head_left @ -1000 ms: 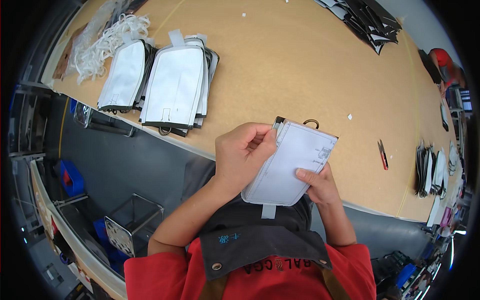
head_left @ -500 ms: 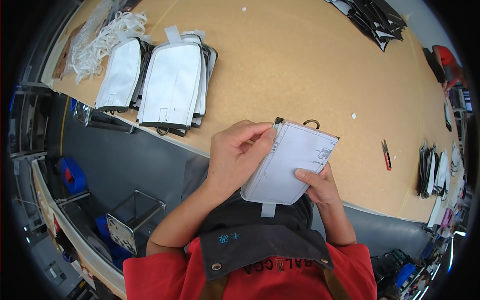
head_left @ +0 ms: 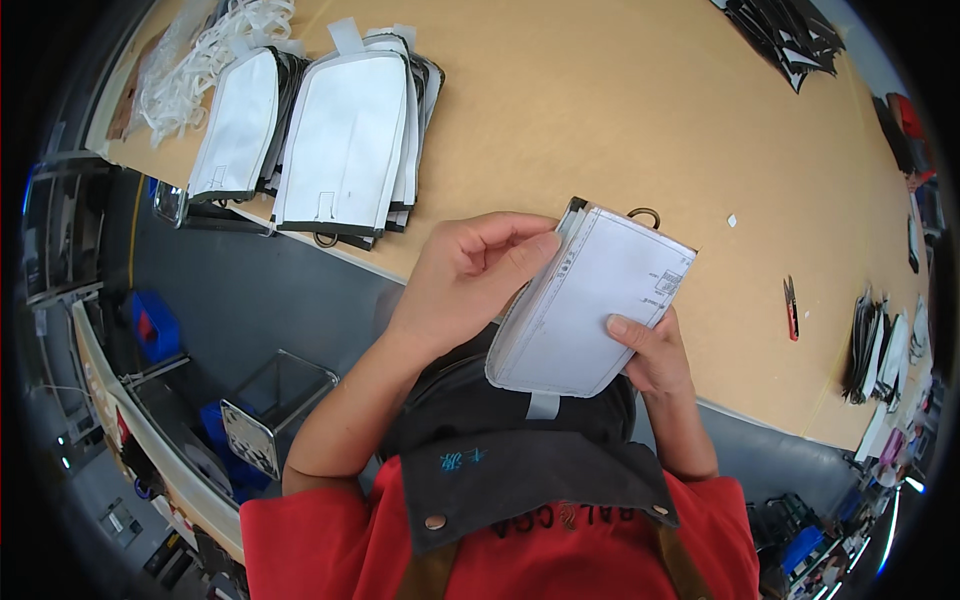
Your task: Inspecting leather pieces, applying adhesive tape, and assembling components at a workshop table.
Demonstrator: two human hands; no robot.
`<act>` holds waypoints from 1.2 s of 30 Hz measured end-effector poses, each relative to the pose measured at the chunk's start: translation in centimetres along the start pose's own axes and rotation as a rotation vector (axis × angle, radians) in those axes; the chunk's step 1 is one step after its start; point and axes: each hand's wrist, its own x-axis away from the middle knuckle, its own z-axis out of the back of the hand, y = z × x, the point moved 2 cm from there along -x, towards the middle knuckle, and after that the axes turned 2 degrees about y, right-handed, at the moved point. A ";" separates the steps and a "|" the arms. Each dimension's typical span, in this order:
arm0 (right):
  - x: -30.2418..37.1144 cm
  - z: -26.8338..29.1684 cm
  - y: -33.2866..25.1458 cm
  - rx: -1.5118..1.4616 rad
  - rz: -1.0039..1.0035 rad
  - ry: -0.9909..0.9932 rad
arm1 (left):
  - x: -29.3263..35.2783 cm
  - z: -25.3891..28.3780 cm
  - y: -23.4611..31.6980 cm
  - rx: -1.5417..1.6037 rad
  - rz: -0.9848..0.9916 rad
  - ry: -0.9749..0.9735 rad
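**Both of My Hands Are Gripping a Flat White Panel With Rounded Lower Corners [head_left: 590, 300]**

I am holding the panel in front of my body, its upper end showing against the broad tan tabletop [head_left: 600, 120] and its lower end lying over my dark grey apron [head_left: 540, 485]. My left hand [head_left: 465, 280] is pinching the panel's upper left edge between thumb and forefinger, the other fingers curling in behind. My right hand [head_left: 655, 352] is clasping the opposite edge, thumb pressing on the white face and fingers going out of sight underneath. Thin printed lines and small marks are running along that face. A dark metal ring [head_left: 657, 213] is poking out past the top edge, and a short pale grey tab [head_left: 543, 406] is hanging from the bottom.

Beyond my left hand, a large stack of white, dark-edged panels [head_left: 345, 140] is lying beside a narrower stack of similar white panels [head_left: 238, 125], with a tangle of thin white straps [head_left: 190, 75] spreading behind them. To my right, a pair of red-handled snips [head_left: 791, 310] is lying near a small white scrap [head_left: 731, 221]. Farther off, black and white flat pieces [head_left: 785, 40] are sitting heaped at the table's far side.
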 end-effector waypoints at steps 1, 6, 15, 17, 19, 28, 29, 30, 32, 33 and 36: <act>-0.1 0.2 0.0 -0.005 -0.006 0.002 | 0.1 0.1 0.0 0.030 0.050 -0.026; -0.4 0.7 0.1 -0.025 0.009 -0.005 | 1.1 0.7 -0.9 0.080 0.208 -0.223; -0.2 0.8 -0.1 -0.039 0.054 0.005 | 1.6 0.2 -0.3 0.129 0.220 -0.292; -0.1 0.8 -0.2 -0.047 0.068 0.007 | 1.6 0.2 -0.7 0.157 0.228 -0.270; -0.1 0.9 -0.2 -0.051 0.070 0.017 | 1.6 0.1 -1.2 0.175 0.212 -0.275; 0.2 1.1 -0.3 -0.075 0.078 0.018 | 2.9 -0.8 -2.9 0.071 0.224 -0.203; 0.3 1.1 -0.3 -0.087 0.075 0.013 | 3.0 -1.0 -2.5 0.070 0.216 -0.188; 0.3 1.1 -0.2 -0.083 0.069 0.018 | 3.0 -1.2 -2.2 0.070 0.210 -0.171; 0.5 1.0 0.0 -0.077 0.057 0.029 | 2.8 -1.5 -2.0 0.059 0.223 -0.145; 0.6 0.9 -0.1 -0.071 0.049 0.021 | 2.7 -1.6 -1.9 0.052 0.230 -0.134; 0.9 0.7 -0.2 -0.041 0.024 0.003 | 2.4 -1.8 -1.9 0.078 0.216 -0.083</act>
